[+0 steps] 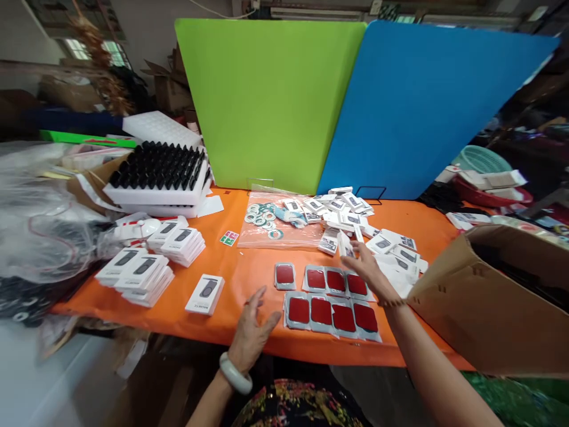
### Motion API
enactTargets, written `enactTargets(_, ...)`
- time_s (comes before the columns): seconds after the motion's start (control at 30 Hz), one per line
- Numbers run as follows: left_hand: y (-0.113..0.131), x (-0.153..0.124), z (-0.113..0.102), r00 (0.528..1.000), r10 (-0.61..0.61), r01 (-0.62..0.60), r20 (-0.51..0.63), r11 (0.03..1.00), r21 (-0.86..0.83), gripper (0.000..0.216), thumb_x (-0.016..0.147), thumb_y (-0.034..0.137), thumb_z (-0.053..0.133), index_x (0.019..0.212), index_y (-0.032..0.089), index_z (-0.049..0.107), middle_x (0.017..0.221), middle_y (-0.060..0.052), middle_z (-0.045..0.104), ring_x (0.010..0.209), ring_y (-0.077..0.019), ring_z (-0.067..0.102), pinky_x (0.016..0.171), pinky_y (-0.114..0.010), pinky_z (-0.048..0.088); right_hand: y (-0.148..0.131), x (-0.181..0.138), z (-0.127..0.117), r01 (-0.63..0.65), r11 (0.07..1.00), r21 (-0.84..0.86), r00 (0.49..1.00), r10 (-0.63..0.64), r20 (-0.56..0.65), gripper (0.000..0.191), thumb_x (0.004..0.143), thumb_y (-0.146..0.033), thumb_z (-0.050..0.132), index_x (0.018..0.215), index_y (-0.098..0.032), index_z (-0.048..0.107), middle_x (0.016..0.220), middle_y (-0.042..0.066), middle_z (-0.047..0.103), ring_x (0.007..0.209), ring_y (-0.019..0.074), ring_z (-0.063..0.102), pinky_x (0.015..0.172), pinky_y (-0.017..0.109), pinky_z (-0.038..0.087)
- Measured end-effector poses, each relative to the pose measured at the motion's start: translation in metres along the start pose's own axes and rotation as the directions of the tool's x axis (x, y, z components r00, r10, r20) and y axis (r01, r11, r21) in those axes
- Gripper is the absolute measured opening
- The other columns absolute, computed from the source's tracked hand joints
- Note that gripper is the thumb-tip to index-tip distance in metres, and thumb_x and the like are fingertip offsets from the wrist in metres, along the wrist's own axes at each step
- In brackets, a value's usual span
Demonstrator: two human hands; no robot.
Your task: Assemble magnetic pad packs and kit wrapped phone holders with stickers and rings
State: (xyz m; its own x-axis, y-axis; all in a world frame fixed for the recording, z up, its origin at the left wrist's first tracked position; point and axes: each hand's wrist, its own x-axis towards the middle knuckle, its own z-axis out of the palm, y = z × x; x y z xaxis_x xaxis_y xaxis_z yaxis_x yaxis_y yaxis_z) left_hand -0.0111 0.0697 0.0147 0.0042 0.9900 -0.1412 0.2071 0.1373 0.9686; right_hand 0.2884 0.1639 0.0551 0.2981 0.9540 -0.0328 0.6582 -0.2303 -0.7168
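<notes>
My left hand [253, 329] hovers at the front edge of the orange table [249, 273], fingers spread, holding nothing, just left of several red pads in grey sleeves [331, 299]. My right hand [367, 270] reaches over the pads toward a heap of small white boxes [355, 222]. Its fingers pinch one small white box [344, 244] at the heap's near edge. A clear plastic bag with white and teal rings [271, 222] lies left of the heap.
Stacks of white boxes [149, 261] and one single box [205, 293] lie at the left. A white tray of black parts [160, 172] stands behind them. Green [267, 101] and blue [427, 107] panels stand at the back. An open cardboard box [493, 302] is at the right.
</notes>
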Motion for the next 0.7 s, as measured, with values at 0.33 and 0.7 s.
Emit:
enactTargets(0.33,0.022,-0.015,0.039,0.973,-0.108,0.23,0.206,0.576,-0.784,0.069,0.075,0.068,0.058,0.121,0.017,0.059,0.114,-0.013,0.066,0.112,-0.028,0.057,0.096,-0.04,0.044,-0.057,-0.149,0.083,0.299,0.775,0.557,0.825,-0.503,0.257,0.04,0.08,-0.027,0.059,0.12,-0.025,0.051,0.123,0.009,0.054,0.114,0.0247,0.052,0.099,0.04,0.043)
enactTargets(0.7,-0.009,-0.032,-0.003,0.914,-0.356,0.359,0.196,0.48,-0.8,0.041,0.062,0.027,0.082,0.095,0.012,0.064,0.087,-0.008,0.073,0.084,-0.0236,0.069,0.076,-0.034,0.055,-0.049,-0.101,0.088,0.154,0.864,0.479,0.738,-0.423,0.526,0.034,0.09,-0.046,0.047,0.084,-0.02,0.067,0.076,0.002,0.066,0.073,0.0181,0.062,0.066,0.028,0.049)
